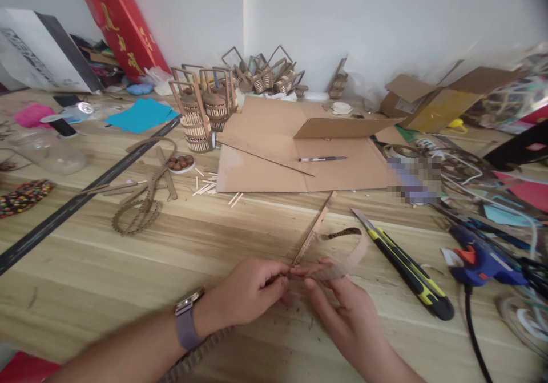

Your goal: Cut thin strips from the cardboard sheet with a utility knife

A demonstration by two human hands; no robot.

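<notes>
My left hand (252, 289), with a watch on its wrist, is closed in a pinch on a brown corrugated cardboard strip (355, 252). My right hand (342, 303) grips the same strip just to the right, fingertips close to the left ones. From the right fingers the strip curls up in a loop. A ridged length of strip (201, 353) lies under my left forearm; its link to the held piece is hidden by the hand. A narrow brown strip (315, 226) runs away from my fingertips toward the cardboard sheet. The yellow-and-black utility knife (406, 269) lies right of my right hand, blade out.
A cardboard sheet (261, 169) bears a pen (323, 158). Small lidded baskets (197, 123) stand behind it. Loose strips (139, 214), small sticks (205, 186) and a dish of brown beads (180, 163) lie left. A blue glue gun (479, 260) with its cord is at right.
</notes>
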